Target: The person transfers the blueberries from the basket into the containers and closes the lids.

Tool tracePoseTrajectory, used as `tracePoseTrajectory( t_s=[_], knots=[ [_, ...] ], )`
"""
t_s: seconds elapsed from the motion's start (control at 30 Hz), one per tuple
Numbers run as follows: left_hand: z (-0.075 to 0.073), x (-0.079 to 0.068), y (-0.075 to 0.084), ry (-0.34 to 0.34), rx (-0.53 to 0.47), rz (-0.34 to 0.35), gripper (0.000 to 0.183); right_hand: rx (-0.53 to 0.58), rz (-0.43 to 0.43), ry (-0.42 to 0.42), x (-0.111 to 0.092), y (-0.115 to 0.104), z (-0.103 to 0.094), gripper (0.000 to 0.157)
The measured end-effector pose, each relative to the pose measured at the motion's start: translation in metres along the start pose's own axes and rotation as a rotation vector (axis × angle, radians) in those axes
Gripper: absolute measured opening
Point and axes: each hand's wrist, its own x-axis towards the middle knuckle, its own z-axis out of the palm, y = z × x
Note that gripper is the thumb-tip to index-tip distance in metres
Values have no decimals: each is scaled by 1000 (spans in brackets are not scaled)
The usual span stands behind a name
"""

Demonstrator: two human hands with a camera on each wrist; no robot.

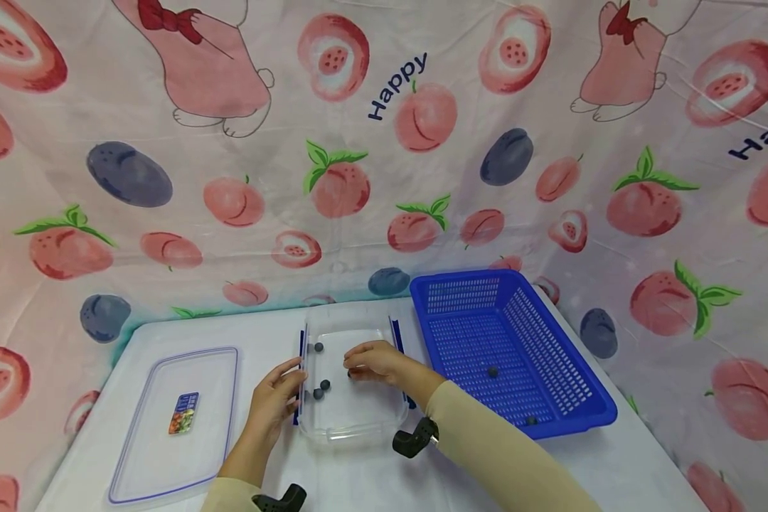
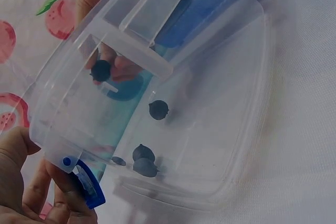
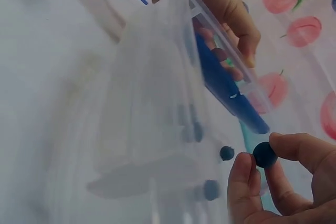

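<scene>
A clear plastic container (image 1: 352, 432) with blue side latches stands mid-table. At its left wall, my left hand (image 1: 272, 398) grips the rim, thumb and fingers on either side near a blue latch (image 2: 90, 184). My right hand (image 1: 380, 361) is over the container. Between its thumb and fingertips it pinches a dark blueberry (image 3: 265, 155), also visible through the clear wall in the left wrist view. Several more blueberries (image 1: 325, 385) lie on the container's bottom, mostly toward its left side.
To the right stands a blue slotted basket (image 1: 598, 407), with one blueberry (image 1: 493, 372) on its floor and another (image 1: 531, 420) near the front wall. A clear lid (image 1: 144, 441) with a blue-edged rim and a label lies left. A fruit-print cloth (image 1: 358, 277) hangs behind the table.
</scene>
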Motion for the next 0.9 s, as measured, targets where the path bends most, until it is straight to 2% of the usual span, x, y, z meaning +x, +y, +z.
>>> tracePoseTrajectory(
  t_s=[0.2,0.37,0.63,0.9],
  knots=[
    [0,0,-1,2,6,9,51,-11,10,-16,3,12,6,25],
    [1,1,-1,7,16,3,50,-29,42,6,5,17,10,23],
    [1,-1,1,0,8,6,50,-90,49,40,3,18,12,21],
    [0,-1,2,-3,9,9,50,-73,62,36,7,21,13,21]
  ],
)
